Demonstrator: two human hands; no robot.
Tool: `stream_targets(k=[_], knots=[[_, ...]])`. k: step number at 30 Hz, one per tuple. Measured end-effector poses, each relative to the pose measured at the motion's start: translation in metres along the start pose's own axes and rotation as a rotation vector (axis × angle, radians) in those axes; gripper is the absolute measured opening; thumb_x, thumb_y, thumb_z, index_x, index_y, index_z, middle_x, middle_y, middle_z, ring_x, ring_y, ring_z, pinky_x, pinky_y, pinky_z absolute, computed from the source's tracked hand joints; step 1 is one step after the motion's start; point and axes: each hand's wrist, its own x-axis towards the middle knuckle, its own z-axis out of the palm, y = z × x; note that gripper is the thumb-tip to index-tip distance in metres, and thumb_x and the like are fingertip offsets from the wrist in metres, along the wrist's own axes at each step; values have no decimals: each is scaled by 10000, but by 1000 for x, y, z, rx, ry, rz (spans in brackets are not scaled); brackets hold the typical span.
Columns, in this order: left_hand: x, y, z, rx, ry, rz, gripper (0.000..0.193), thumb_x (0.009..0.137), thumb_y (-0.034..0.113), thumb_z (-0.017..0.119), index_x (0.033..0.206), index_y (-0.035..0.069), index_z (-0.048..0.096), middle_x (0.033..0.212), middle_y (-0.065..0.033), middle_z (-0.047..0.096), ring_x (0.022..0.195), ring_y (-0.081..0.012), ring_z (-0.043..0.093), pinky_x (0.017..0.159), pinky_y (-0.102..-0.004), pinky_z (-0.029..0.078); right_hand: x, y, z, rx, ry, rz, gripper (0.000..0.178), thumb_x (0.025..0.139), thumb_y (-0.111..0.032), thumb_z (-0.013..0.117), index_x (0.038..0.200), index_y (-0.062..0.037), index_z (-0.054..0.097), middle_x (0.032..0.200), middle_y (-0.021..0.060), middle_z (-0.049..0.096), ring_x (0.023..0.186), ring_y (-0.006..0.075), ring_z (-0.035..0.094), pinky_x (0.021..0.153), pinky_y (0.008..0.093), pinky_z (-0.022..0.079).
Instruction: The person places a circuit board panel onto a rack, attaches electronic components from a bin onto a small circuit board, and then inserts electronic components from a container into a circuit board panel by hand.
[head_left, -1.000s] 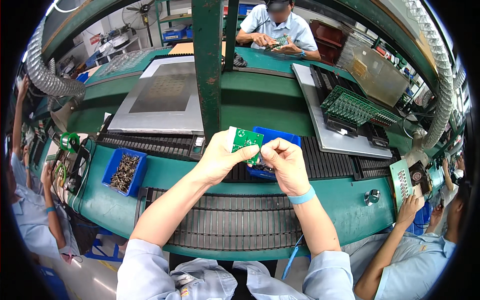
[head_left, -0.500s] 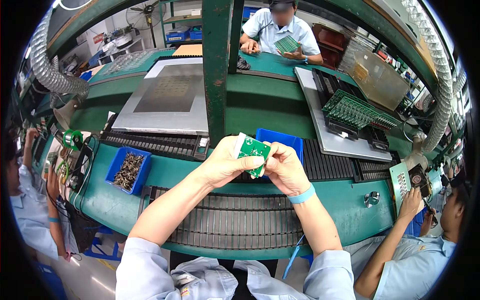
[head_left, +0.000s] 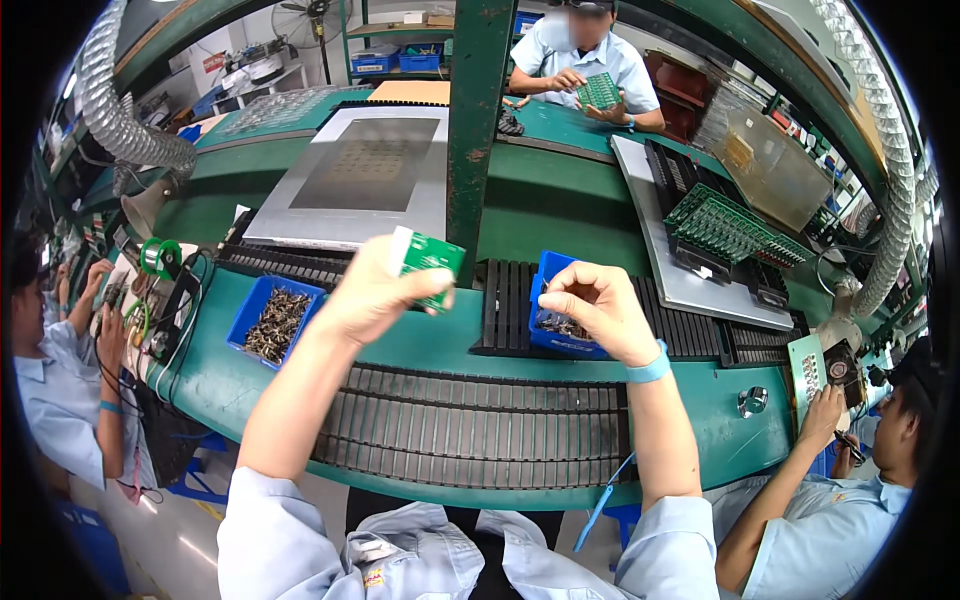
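A small green circuit board (head_left: pixel 436 256) with a white edge is gripped between the thumb and fingers of my left hand (head_left: pixel 372 296), held tilted above the bench. My right hand (head_left: pixel 612 318) hovers at a blue bin (head_left: pixel 546 272) with small metal parts (head_left: pixel 566 326) inside, its thumb and forefinger pinched together. Whatever sits in that pinch is too small to make out. Left of my left forearm stands another blue bin (head_left: pixel 240 322), heaped with brownish metal-legged parts (head_left: pixel 278 324).
A long black slotted rack (head_left: pixel 470 428) lies before me on the green bench (head_left: pixel 700 410). Behind it are more slotted racks (head_left: pixel 505 310), a framed metal plate (head_left: pixel 375 165), a green post (head_left: pixel 472 130) and upright boards (head_left: pixel 715 225). Co-workers sit opposite and at both sides.
My hands have parted. The left has drawn left with the circuit board; the right has let go of the board and moved right to the blue bin. The whole view has shifted slightly.
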Motion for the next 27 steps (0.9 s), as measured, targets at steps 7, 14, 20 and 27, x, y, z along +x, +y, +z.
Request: stream_targets(k=[7, 14, 20, 27], knots=[[-53, 40, -108, 813, 421, -175, 134, 713, 4, 640, 813, -20, 554, 713, -107, 587, 545, -145, 545, 490, -232, 468, 16, 34, -21, -1271, -357, 34, 162, 667, -152, 691, 747, -16, 652, 687, 121, 633, 670, 302, 602, 631, 368, 463], [-74, 35, -154, 1253, 380, -513, 129, 735, 27, 604, 813, -46, 531, 783, -157, 583, 541, -175, 545, 509, -273, 455, 17, 43, -23, -1023, -370, 172, 134, 677, -145, 686, 706, -21, 642, 707, 119, 635, 715, 305, 607, 686, 369, 469], [-76, 46, -126, 1412, 412, -183, 123, 741, 52, 585, 769, -45, 516, 727, -141, 581, 530, -180, 531, 533, -307, 443, 13, 46, -23, -1027, -273, -46, 96, 683, -99, 677, 692, -10, 639, 716, 122, 642, 653, 293, 606, 670, 358, 474], [-42, 46, -30, 1127, 154, -154, 124, 746, 60, 558, 699, -45, 511, 599, -107, 553, 508, -189, 492, 530, -306, 419, 18, 44, -26, -889, -391, 171, 73, 684, -58, 653, 696, -1, 609, 653, 111, 614, 576, 270, 586, 611, 324, 479]])
